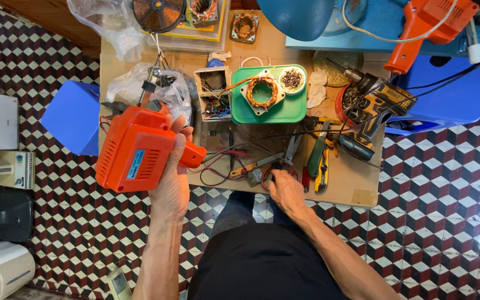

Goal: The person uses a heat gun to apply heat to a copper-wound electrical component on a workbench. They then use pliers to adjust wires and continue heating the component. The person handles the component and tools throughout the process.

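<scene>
Dark trousers fill the bottom of the view, and up from them come two bare forearms. At nine o'clock the left hand (169, 178) is wrapped tight around the grip of an orange soldering gun (137, 150), lifted clear of the cardboard-covered table (356, 191). Boxy, vented plastic body, a pale label on its side, its thin metal tip up by the crumpled plastic bags (156, 86). Right hand (285, 191) is down at the table's near edge, fingers curled among pliers (281, 164) and wires (218, 166); whether it pinches anything, I cannot tell.

Risks now: that tip sits close to the plastic, and if hot it could melt it. A cord trails through the clutter, so a quick swing could drag tools off the edge. One-handed, the heavy body could tip.

At twelve o'clock, a green tray (268, 108) carries a copper-wound stator (262, 91) and a small bowl of screws (292, 79). A cordless drill (373, 105) lies at two o'clock.
</scene>
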